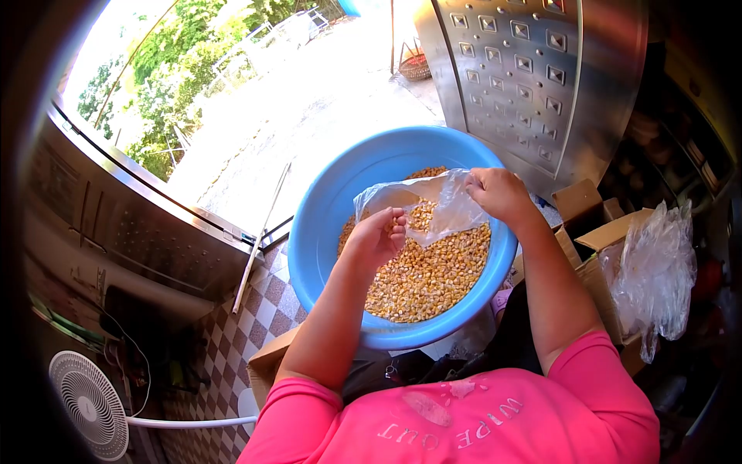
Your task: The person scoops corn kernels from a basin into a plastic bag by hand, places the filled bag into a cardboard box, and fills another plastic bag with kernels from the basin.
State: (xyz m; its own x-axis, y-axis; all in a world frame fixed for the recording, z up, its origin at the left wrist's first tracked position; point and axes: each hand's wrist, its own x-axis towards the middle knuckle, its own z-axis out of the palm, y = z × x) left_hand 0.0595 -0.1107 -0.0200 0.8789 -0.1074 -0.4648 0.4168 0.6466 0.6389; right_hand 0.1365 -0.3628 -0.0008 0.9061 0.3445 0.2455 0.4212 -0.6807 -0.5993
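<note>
A large blue basin point(315, 224) holds a heap of dried corn kernels point(425, 282). Over the corn lies a clear plastic bag point(456, 205), its mouth spread wide, with some kernels showing in or through it. My right hand point(498, 193) is closed at the basin's far right side, pinching the bag's edge. At the bag's left side, my left hand point(377, 238) is curled above the corn, with what look like a few kernels at its fingers. Its palm is partly hidden.
An open metal door point(525, 77) stands behind the basin, with bright paving outside. To the right are cardboard boxes point(595, 224) and a bundle of clear plastic bags point(657, 271). A white fan point(89, 406) stands at lower left, and a pale stick point(259, 240) leans near the doorway.
</note>
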